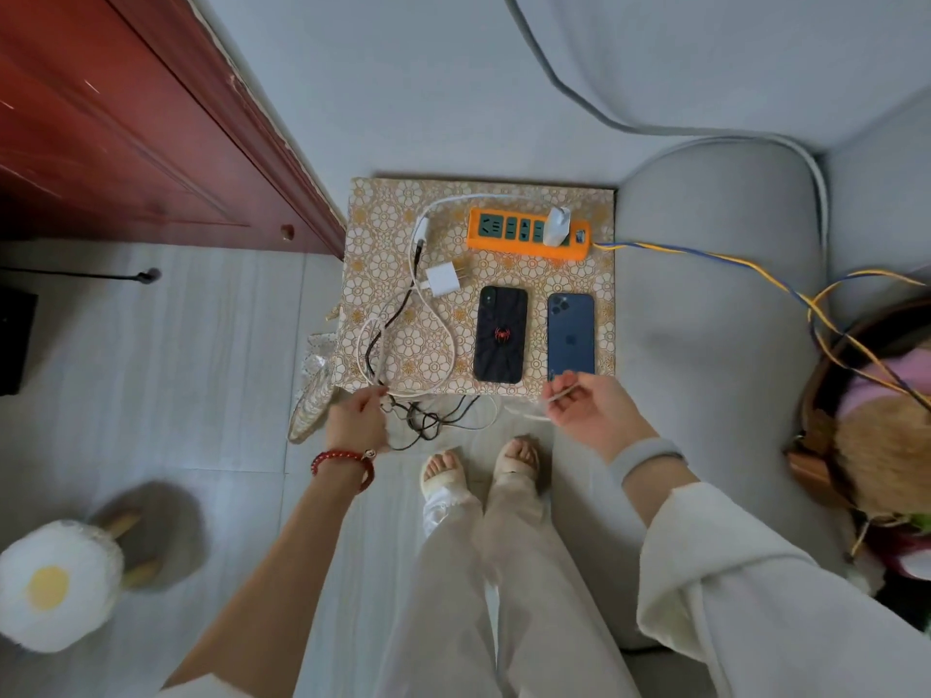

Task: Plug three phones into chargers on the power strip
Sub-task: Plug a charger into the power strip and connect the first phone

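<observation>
At the table's near edge, a limp white cable (556, 395) is pinched at its stiff plug by the right hand (587, 408), just below the blue phone (571, 336); tangled cords (423, 420) are gripped by the left hand (358, 418). The plug is best held.

Small table (564, 193) under a gold floral cloth, orange power strip (524, 249) along its far edge with one white charger (558, 226) plugged in, loose white charger (444, 280) just nearer than the strip's left end, black phone (500, 335) and blue phone (571, 335) face-down side by side nearer than the strip, white and dark cables (428, 340) looping left of the strip and over the near edge
</observation>
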